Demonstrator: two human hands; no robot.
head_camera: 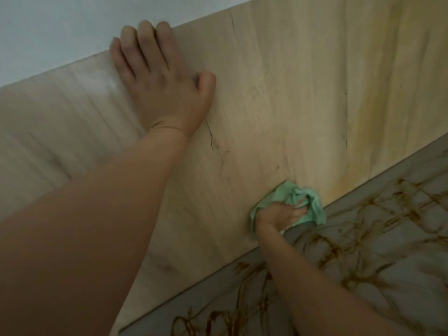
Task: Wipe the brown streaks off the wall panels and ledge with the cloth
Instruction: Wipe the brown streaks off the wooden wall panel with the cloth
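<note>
Left hand [160, 86]: mine, flat on the wood panel [278, 105].
Right hand [282, 215]: I clutch the green cloth [283, 194] near brown streaks [337, 252].

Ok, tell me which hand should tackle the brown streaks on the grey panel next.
Right. The right hand grips the green cloth beside the streaked grey panel; the left hand presses flat, high on the wood panel, holding nothing.

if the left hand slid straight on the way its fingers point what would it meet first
The left hand lies flat on the wooden panel, fingertips at its top edge. Straight on it would meet the white wall above; whether the two surfaces sit flush is unclear.
</note>
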